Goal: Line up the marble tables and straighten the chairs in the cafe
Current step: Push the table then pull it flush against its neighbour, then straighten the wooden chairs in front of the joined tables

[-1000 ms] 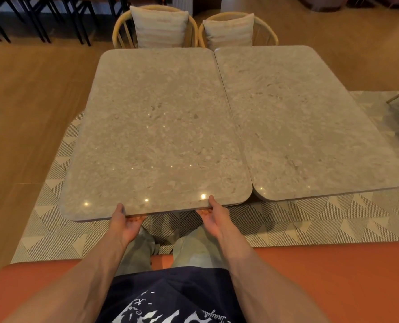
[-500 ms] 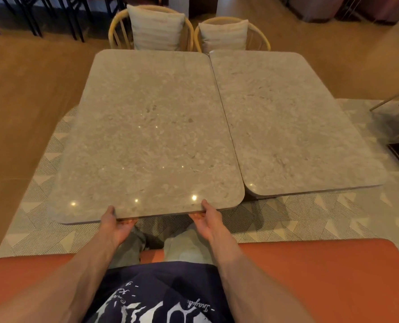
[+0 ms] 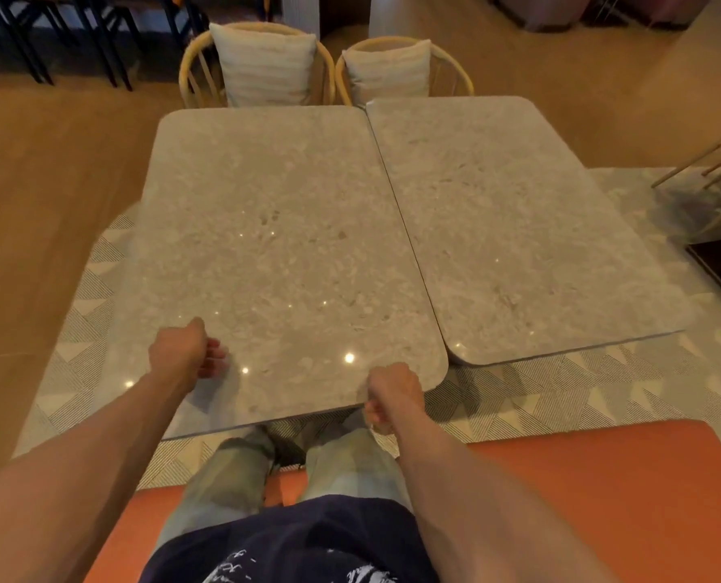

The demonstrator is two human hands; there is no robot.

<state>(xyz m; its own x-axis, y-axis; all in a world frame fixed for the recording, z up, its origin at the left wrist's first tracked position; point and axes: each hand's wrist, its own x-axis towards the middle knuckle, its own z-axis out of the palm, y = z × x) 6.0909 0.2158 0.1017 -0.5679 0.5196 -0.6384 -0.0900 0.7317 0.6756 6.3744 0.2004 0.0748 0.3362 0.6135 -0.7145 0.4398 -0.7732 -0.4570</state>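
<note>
Left marble table [image 3: 274, 246], abutting right marble table [image 3: 518, 229] with its near edge protruding: probably heavy, rigid, slick-topped, best gripped under the near rim; left hand [image 3: 182, 351] and right hand [image 3: 392, 393] loosely curled above it, holding nothing.

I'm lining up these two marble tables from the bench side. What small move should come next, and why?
Probably take the left table by its near edge and nudge it away: that edge sticks out nearer the bench than the right table's. Both the left hand and right hand are loosely curled, holding nothing.
</note>
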